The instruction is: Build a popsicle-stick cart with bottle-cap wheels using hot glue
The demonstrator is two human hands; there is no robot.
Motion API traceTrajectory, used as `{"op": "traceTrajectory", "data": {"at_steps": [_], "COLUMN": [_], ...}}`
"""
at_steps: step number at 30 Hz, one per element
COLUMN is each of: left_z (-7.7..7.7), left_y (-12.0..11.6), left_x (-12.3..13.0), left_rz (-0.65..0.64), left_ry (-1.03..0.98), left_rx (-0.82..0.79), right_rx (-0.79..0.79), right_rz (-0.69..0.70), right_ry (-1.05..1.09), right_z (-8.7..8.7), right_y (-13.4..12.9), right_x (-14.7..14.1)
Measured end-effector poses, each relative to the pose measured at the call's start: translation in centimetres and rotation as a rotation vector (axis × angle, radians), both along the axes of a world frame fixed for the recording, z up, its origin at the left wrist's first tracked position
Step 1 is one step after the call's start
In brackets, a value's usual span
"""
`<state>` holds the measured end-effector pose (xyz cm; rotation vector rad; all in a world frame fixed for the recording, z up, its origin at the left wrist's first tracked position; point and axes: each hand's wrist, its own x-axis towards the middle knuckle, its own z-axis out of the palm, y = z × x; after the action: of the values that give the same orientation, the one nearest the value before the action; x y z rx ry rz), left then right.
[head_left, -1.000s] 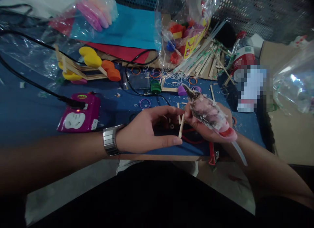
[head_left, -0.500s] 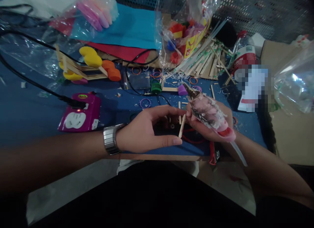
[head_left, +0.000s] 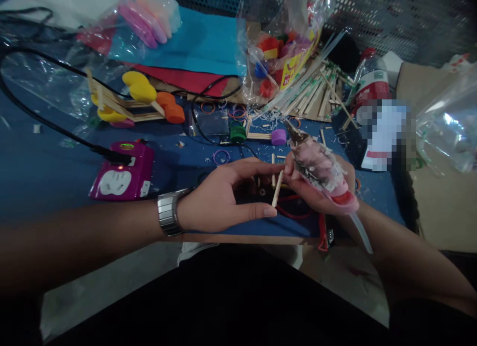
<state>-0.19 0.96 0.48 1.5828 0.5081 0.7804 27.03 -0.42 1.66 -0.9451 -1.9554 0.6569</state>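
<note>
Pink glue gun point(head_left: 318, 164) in the right hand point(head_left: 311, 196), raised over the worktop point(head_left: 175, 159) towards its near edge, right of the middle, with the nozzle point(head_left: 297, 133) towards the far edge; the fingers are wrapped around the handle, largely hidden beneath the body. It looks light and stiff, a hard plastic shell, though its front is lumpy with whitish, stringy residue and dark scorched-looking patches. The handle seems the safe hold, since the tapering, dark metal tip may be hot. A slim, translucent glue stick point(head_left: 360, 231) juts from the rear, probably rubbery and bendable. The left hand point(head_left: 219, 194) curves open-palmed around a short wooden stick point(head_left: 278, 189), whose lower end meets the thumb; at the top, fingertips of both hands crowd together, so which presses there I cannot tell. That stick is pale, straight and matt, likely feather-light, rigid and easily snapped, best pinched at its ends. Beyond, nearer the far edge, sit ridged, round green point(head_left: 237, 132) and purple caps point(head_left: 278, 137).
</note>
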Motion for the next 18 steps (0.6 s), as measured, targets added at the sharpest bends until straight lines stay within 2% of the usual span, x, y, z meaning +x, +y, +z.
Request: {"op": "traceTrajectory", "data": {"at_steps": [3,6,10,18], "left_z": [-0.2,-0.5,-0.7,-0.8], "left_y": [-0.3,-0.5,-0.3,-0.1], "left_x": [0.1,0.4,0.7,0.6], "left_rz": [0.029,0.062,0.076,0.135], "left_ry": [0.002,-0.061,-0.146,-0.071], "left_rx": [-0.073,-0.160,-0.160,-0.103], "right_rx": [0.051,0.043,0.099,0.151], "right_rz": [0.018,0.096,0.177,0.196], "right_ry": [0.040,0.008,-0.004,-0.025], "right_z": [0.1,1.2,2.3,1.4], "right_y": [-0.2,-0.4,-0.5,-0.5], "right_x": [-0.3,-0.6,-0.8,-0.8]}}
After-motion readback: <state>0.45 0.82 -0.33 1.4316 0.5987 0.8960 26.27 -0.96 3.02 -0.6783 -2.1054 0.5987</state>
